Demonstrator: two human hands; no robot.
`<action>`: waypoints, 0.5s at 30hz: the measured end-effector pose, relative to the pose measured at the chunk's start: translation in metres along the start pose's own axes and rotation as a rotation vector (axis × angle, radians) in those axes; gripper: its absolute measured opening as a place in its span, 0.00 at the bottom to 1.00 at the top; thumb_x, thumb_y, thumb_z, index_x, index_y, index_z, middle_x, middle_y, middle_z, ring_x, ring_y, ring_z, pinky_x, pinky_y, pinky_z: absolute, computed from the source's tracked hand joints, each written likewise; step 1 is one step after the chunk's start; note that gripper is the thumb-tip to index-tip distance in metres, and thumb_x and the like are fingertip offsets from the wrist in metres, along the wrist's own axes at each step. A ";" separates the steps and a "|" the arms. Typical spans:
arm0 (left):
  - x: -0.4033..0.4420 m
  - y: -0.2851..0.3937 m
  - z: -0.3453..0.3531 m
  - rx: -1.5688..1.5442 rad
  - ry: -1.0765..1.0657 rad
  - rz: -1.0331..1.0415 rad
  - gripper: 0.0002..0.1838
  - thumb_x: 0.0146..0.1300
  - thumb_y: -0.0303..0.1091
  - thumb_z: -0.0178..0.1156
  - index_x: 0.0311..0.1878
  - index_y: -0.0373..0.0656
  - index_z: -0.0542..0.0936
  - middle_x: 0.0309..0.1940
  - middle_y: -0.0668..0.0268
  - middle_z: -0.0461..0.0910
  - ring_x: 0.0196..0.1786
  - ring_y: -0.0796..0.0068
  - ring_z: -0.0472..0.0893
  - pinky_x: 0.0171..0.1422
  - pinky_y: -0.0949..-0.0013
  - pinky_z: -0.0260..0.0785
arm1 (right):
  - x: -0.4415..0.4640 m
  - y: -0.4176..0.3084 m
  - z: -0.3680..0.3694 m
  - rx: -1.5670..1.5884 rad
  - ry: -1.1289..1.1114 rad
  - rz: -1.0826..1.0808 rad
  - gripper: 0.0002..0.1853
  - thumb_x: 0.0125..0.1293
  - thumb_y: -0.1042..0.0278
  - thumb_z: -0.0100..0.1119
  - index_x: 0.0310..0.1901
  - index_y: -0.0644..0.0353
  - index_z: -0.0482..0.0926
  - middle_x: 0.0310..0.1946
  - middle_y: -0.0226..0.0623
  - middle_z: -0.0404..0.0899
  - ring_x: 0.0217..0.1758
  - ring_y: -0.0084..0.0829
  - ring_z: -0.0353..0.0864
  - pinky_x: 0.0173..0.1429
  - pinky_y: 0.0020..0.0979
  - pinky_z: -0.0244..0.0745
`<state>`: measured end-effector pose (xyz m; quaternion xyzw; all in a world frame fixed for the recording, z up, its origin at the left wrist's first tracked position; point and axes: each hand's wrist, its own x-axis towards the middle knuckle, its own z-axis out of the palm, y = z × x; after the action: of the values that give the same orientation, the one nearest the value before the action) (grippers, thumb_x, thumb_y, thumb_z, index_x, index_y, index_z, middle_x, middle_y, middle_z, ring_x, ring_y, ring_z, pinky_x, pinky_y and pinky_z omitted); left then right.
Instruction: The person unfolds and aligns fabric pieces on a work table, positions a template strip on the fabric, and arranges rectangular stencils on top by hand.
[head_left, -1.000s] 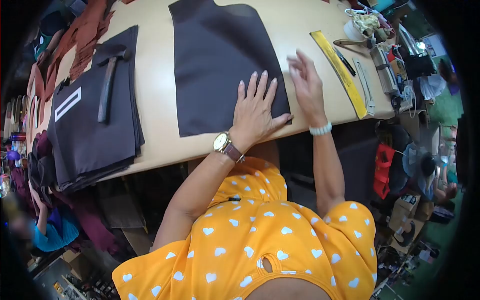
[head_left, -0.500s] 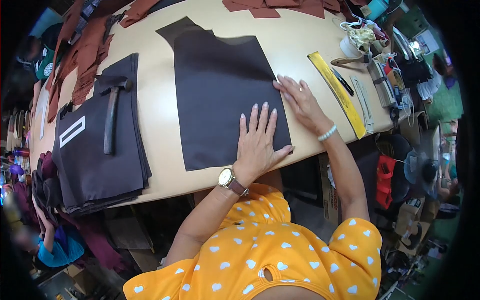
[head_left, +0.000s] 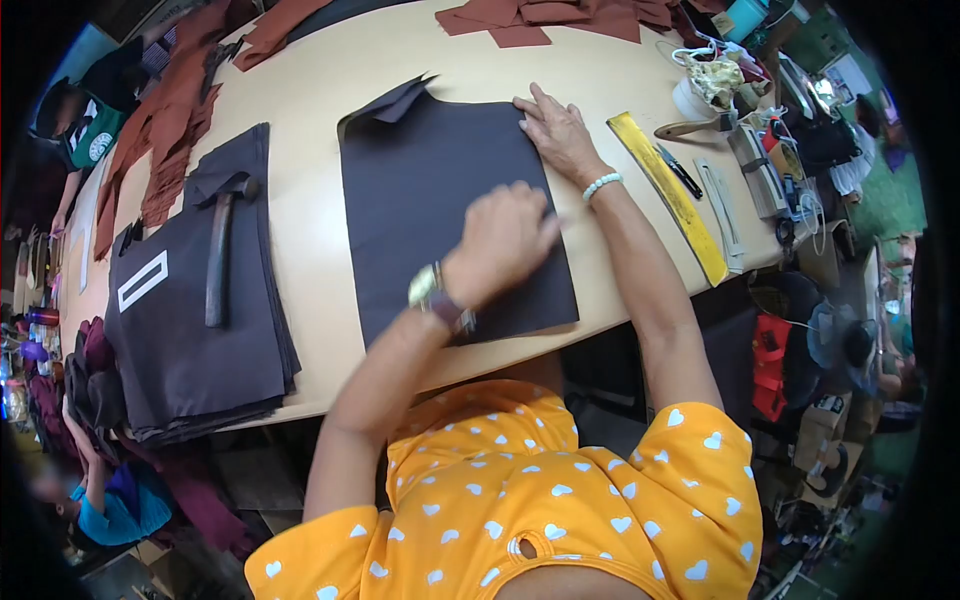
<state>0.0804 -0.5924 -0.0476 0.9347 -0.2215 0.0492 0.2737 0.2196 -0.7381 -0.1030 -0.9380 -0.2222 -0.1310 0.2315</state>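
Observation:
A dark brown sheet of material, cut with a curved notch at its far edge, lies on the table in front of me. Its far left corner is curled up and folded. My right hand rests at the sheet's far right corner, fingers stretched out and touching its edge. Over the right half of the sheet is my left hand, smeared by motion, with its fingers bent and partly hidden. Whether it touches or grips anything does not show.
To the left, a hammer and a white rectangular frame lie on stacked dark pieces. A yellow ruler, a pen-like cutter and a brush lie right. Reddish-brown pieces line the far side.
My right hand has slid away from me along the sheet's right edge to its far corner. My left hand has lifted from lying flat and bent its fingers. The sheet's far left corner has curled over.

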 end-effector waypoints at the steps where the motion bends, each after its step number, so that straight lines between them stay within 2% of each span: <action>1: 0.021 -0.013 -0.002 0.057 0.041 0.038 0.13 0.58 0.40 0.57 0.33 0.39 0.76 0.34 0.55 0.75 0.42 0.53 0.75 0.43 0.55 0.70 | 0.001 0.000 0.000 0.012 0.004 0.005 0.30 0.64 0.60 0.47 0.65 0.63 0.56 0.56 0.25 0.74 0.66 0.30 0.61 0.67 0.46 0.50; 3: 0.068 -0.049 0.013 0.119 0.256 0.129 0.11 0.56 0.35 0.58 0.39 0.39 0.76 0.38 0.54 0.76 0.44 0.53 0.75 0.46 0.55 0.70 | 0.000 -0.003 -0.006 0.028 0.011 -0.006 0.31 0.63 0.61 0.50 0.66 0.62 0.55 0.56 0.29 0.73 0.66 0.34 0.62 0.67 0.49 0.51; 4: 0.092 -0.063 0.018 0.210 0.250 0.040 0.12 0.56 0.34 0.58 0.41 0.39 0.77 0.40 0.53 0.76 0.47 0.53 0.75 0.49 0.56 0.70 | -0.003 -0.007 -0.008 0.025 0.035 -0.017 0.32 0.62 0.61 0.51 0.66 0.61 0.55 0.56 0.30 0.73 0.66 0.37 0.62 0.67 0.51 0.51; 5: 0.106 -0.069 0.014 0.248 0.216 0.006 0.14 0.54 0.35 0.60 0.43 0.39 0.78 0.43 0.54 0.77 0.48 0.54 0.76 0.51 0.55 0.70 | -0.005 -0.009 -0.012 0.020 0.062 -0.028 0.32 0.62 0.61 0.51 0.66 0.60 0.55 0.55 0.32 0.74 0.66 0.40 0.62 0.67 0.52 0.51; 6: 0.118 -0.073 0.012 0.250 0.080 -0.105 0.15 0.54 0.36 0.61 0.43 0.38 0.79 0.42 0.54 0.77 0.47 0.54 0.76 0.52 0.56 0.69 | -0.011 -0.008 -0.014 -0.060 0.208 -0.057 0.30 0.60 0.64 0.54 0.64 0.59 0.60 0.52 0.39 0.74 0.62 0.43 0.65 0.65 0.49 0.56; 7: 0.128 -0.080 0.015 0.216 0.086 -0.136 0.15 0.53 0.38 0.63 0.43 0.41 0.80 0.43 0.57 0.77 0.51 0.58 0.75 0.53 0.53 0.67 | -0.017 -0.004 -0.026 -0.102 0.233 -0.008 0.28 0.59 0.65 0.55 0.62 0.60 0.63 0.52 0.40 0.74 0.61 0.43 0.67 0.65 0.46 0.57; 9: 0.145 -0.081 0.002 0.138 -0.042 -0.230 0.21 0.49 0.40 0.67 0.45 0.40 0.79 0.47 0.55 0.78 0.53 0.56 0.75 0.56 0.54 0.66 | -0.035 0.017 -0.060 -0.172 0.276 0.089 0.25 0.57 0.66 0.56 0.58 0.61 0.69 0.50 0.44 0.75 0.58 0.43 0.69 0.64 0.42 0.60; 11: 0.162 -0.092 0.000 0.072 -0.181 -0.296 0.24 0.45 0.42 0.70 0.45 0.39 0.79 0.47 0.54 0.78 0.52 0.56 0.77 0.56 0.57 0.67 | -0.062 0.054 -0.085 -0.355 0.377 0.196 0.19 0.55 0.68 0.56 0.50 0.61 0.75 0.45 0.47 0.78 0.50 0.44 0.75 0.58 0.40 0.67; 13: 0.177 -0.103 0.000 0.022 -0.269 -0.317 0.25 0.42 0.42 0.72 0.43 0.38 0.80 0.45 0.53 0.80 0.50 0.56 0.78 0.54 0.60 0.68 | -0.086 0.071 -0.109 -0.501 0.268 0.467 0.17 0.55 0.68 0.58 0.47 0.63 0.77 0.43 0.47 0.79 0.47 0.43 0.78 0.54 0.39 0.70; 15: 0.185 -0.113 0.003 -0.014 -0.306 -0.299 0.25 0.39 0.43 0.74 0.39 0.38 0.82 0.41 0.52 0.81 0.48 0.57 0.80 0.51 0.63 0.70 | -0.094 0.091 -0.120 -0.306 0.159 0.604 0.16 0.54 0.68 0.60 0.45 0.65 0.78 0.41 0.47 0.80 0.44 0.41 0.79 0.51 0.37 0.72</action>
<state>0.2961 -0.5803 -0.0660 0.9518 -0.1195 -0.1359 0.2475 0.1647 -0.9034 -0.0668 -0.9721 0.1065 -0.1610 0.1331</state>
